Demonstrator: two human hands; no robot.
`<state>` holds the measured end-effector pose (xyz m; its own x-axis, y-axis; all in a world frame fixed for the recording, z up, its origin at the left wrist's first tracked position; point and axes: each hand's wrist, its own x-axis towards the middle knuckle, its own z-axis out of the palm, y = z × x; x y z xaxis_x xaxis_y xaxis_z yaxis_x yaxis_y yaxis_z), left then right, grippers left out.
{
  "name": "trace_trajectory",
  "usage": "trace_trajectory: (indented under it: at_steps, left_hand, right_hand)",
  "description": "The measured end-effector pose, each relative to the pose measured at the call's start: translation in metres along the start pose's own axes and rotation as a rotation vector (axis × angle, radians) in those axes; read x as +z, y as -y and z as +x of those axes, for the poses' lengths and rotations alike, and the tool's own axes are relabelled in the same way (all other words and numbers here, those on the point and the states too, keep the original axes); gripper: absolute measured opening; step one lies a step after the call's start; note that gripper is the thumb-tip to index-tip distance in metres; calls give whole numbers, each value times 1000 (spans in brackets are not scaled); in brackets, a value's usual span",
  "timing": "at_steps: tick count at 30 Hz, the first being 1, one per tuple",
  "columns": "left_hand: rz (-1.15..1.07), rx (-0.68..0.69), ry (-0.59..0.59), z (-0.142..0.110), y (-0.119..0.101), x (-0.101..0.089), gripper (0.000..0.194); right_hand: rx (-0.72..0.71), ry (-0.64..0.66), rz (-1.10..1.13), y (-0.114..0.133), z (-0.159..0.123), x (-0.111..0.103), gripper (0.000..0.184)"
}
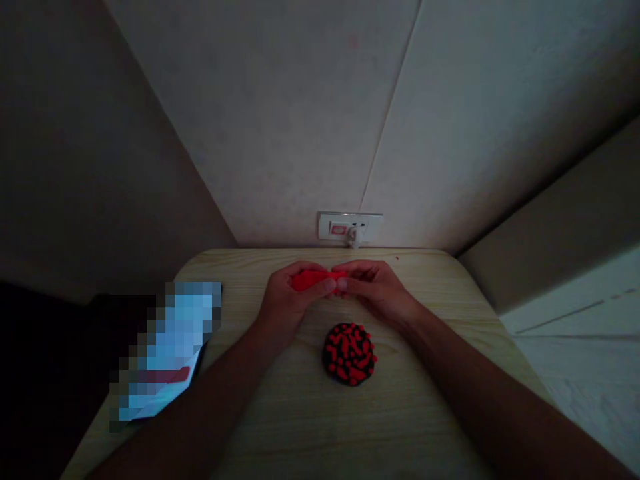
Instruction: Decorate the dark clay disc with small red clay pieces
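Between my two hands is a lump of soft red modelling clay, held just above the far part of the table. My left hand wraps round the larger part, its thumb pressed along the near side. With thumb and fingers, my right hand pinches the right end of the same clay. The two thumb tips almost meet. Nearer to me lies a round black disc covered with small red squiggles and dots; neither hand touches it.
A lit tablet or phone, its screen blurred out, lies at the table's left edge. The pale wooden table meets a wall with a socket and a white plug in it. A tiny red crumb lies near the back edge.
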<state>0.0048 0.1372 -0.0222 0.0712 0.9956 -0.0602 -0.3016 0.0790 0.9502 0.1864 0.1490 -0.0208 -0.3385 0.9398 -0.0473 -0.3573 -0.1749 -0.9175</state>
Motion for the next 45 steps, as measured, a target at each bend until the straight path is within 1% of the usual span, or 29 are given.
trace_trajectory:
  at_steps: [6,11,15,20,25,30,34,40,45]
  left_hand:
    - [110,29,-55,-4,5,-5,26]
    - [132,40,-69,-4,6,-6,23]
    - [98,45,-56,-3,3,-4,23]
    - [80,35,-53,-3,0,-1,35]
    - [89,27,-70,-5,-1,0,25]
    - [12,-20,-54,-7,-4,4,28]
    - [-24,-37,-57,-7,-6,5,27]
    - [-50,-28,-60,-5,-7,6,24]
    - [-94,-17,-98,-5,-10,8,24]
  right_hand:
    - [8,23,-11,1,-4,-1,26]
    - [9,23,-3,3,-6,1,25]
    - [-7,5,9,3,-4,1,26]
    - [-46,-62,19,-1,-2,-2,22]
    - [-47,-71,12,-4,-3,-3,35]
    - [-37,-56,-27,-1,-5,0,24]
    - [-21,-46,-52,0,-5,0,26]
    - [-30,-66,-43,0,-5,1,24]
    - [-51,-67,-23,0,-5,0,26]
